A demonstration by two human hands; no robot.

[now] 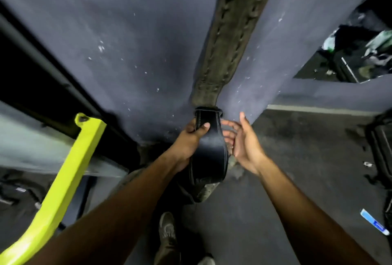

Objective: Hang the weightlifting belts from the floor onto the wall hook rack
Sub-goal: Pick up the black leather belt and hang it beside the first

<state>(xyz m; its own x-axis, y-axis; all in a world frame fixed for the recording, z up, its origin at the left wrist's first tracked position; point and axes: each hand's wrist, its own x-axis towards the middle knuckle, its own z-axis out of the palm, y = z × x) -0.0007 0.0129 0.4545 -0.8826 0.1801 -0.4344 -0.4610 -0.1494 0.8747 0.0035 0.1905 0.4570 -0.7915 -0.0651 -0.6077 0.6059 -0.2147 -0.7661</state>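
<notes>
A black weightlifting belt [209,148] with white stitching hangs against the grey wall column, its top end folded over at about hand height. My left hand [191,137] grips the belt's left edge, thumb across the front. Beside the belt's right edge is my right hand [244,139], open with fingers spread, fingertips near or touching the belt. A worn, olive-brown belt [229,38] hangs on the wall above and runs up out of view. Another worn piece [206,190] shows below the black belt. The hook itself is hidden behind the belts.
A yellow-green metal bar [70,171] slants up at the left. Dark bags and clutter [360,57] fill an opening at the upper right. A black case [381,150] sits at the right edge, a blue-white object [374,222] lies on the dark floor. My shoes [167,233] are below.
</notes>
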